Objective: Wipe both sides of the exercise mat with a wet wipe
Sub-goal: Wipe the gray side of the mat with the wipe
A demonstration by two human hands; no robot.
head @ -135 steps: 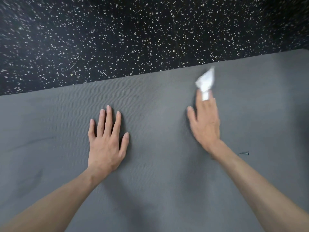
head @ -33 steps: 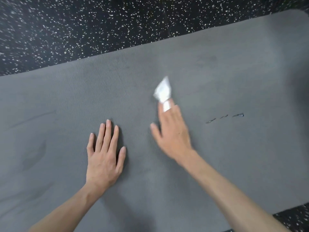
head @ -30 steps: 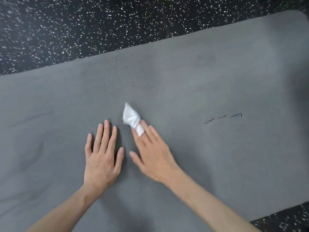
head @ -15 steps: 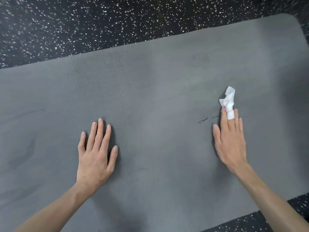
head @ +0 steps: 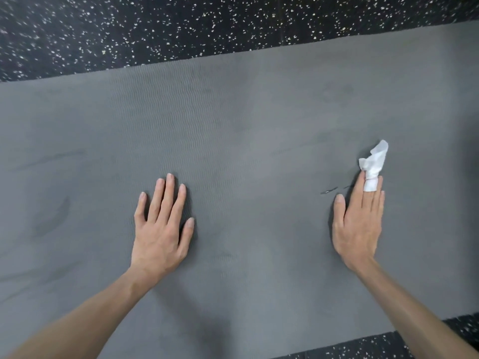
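Observation:
The grey exercise mat [head: 259, 120] lies flat on the floor and fills most of the head view. My left hand [head: 162, 229] presses flat on it at centre left, fingers straight and spread. My right hand [head: 357, 224] lies flat on the mat at the right with its fingers straight and together. The white wet wipe [head: 374, 161] is draped over the middle finger, wedged between the neighbouring fingers, and its crumpled end sticks out past the fingertips onto the mat. A few short dark marks [head: 329, 190] show on the mat just left of the right fingertips.
Black rubber floor with white speckles [head: 181, 27] runs beyond the mat's far edge. The same floor [head: 363, 345] shows past the near edge at bottom right. Faint darker smudges [head: 55, 216] sit on the mat's left part.
My right hand swept the wipe from beside my left hand out to the right, past the dark marks, and has held there for the last half second. My left hand stayed pressed flat.

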